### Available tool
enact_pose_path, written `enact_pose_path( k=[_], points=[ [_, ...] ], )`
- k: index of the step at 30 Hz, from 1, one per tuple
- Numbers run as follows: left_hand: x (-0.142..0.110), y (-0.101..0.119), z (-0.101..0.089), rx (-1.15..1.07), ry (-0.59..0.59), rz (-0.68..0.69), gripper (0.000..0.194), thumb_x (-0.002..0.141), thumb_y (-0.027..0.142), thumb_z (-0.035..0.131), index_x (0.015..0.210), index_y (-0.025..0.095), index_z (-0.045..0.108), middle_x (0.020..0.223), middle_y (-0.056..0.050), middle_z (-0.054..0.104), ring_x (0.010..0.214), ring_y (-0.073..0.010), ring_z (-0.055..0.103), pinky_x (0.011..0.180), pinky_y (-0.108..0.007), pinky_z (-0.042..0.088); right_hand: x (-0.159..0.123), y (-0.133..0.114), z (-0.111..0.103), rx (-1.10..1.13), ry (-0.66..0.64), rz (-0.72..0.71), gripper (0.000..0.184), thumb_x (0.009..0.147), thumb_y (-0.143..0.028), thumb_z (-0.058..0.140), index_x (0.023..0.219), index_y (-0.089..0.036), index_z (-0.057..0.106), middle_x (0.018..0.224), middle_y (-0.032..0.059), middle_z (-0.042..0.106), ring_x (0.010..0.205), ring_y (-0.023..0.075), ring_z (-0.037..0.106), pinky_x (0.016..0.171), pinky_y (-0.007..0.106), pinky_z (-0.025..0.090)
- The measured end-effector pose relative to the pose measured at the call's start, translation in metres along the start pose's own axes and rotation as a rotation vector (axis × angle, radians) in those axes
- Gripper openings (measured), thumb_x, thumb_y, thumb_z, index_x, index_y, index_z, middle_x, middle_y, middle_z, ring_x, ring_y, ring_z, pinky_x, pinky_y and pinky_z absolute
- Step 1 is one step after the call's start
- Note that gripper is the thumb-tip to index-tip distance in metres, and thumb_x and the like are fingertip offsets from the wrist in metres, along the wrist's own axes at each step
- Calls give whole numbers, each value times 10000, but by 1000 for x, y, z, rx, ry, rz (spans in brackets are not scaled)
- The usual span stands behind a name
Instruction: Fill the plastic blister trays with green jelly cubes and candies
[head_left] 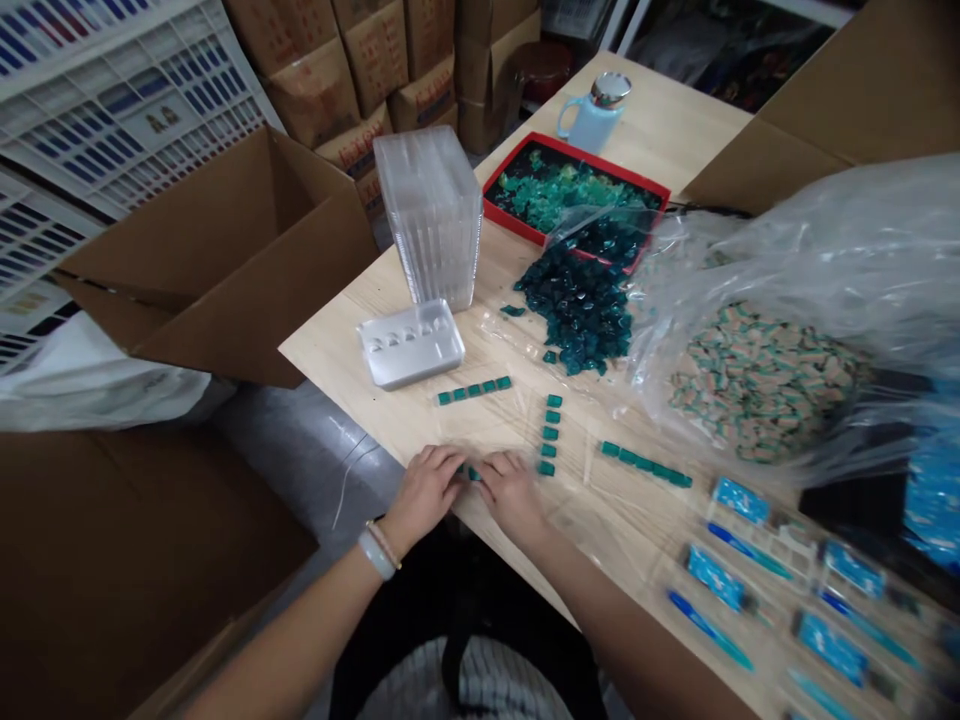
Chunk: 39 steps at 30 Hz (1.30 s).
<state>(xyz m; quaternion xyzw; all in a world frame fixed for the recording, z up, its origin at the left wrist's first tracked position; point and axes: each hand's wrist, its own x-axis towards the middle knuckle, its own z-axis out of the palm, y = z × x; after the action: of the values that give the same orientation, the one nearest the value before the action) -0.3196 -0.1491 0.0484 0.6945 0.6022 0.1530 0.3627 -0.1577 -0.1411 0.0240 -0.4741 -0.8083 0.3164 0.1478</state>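
My left hand (429,487) and my right hand (513,490) meet at the table's near edge, fingers bent and pressed together. Small dark green squares (472,472) show between the fingertips, partly covered; clear film seems to lie around them. Beyond the hands are a slanting row of green squares (474,390), an upright row (550,434) and another row (646,465) to the right. A shallow clear plastic tray (411,362) with moulded bumps sits past the left hand. Further back lies a heap of dark teal pieces (577,305).
A tall stack of clear trays (431,215) stands at the left table edge. Behind the heap are a red-rimmed tray (517,228) and a blue mug (592,122). A plastic bag (765,385) of small pieces and several pen sets (720,580) occupy the right. Open cartons (247,270) flank the table.
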Motion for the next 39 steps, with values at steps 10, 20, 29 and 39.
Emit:
enact_pose_path(
  k=[10,20,29,39],
  points=[
    [0,-22,4,116,-54,166,287,779,134,485,1056,196,526,1010,-54,531,964,-174,448,869,-353,398,7,11,9,-223,17,-86,281,789,-307,528,1045,-200,573,907,62,590,867,203,448,775,355,315],
    [-7,-20,6,231,-2,137,266,800,164,462,1058,189,523,1013,-58,527,959,-174,454,865,-354,398,6,7,11,-273,-5,-68,296,812,-323,483,1064,-182,552,946,77,578,885,210,442,810,362,300],
    [-11,-5,1,361,46,144,318,801,223,476,1118,227,500,1075,-64,528,1013,-210,430,863,-392,354,-50,27,-25,-226,233,88,357,833,-298,438,1152,-147,491,965,109,570,912,228,463,804,393,354],
    [35,-10,3,358,-186,305,239,820,244,452,1036,186,533,1014,-62,555,965,-183,478,853,-360,402,-135,67,-19,-260,-5,-134,339,818,-253,459,1152,-221,503,1075,47,594,1020,232,487,922,459,332]
  ],
)
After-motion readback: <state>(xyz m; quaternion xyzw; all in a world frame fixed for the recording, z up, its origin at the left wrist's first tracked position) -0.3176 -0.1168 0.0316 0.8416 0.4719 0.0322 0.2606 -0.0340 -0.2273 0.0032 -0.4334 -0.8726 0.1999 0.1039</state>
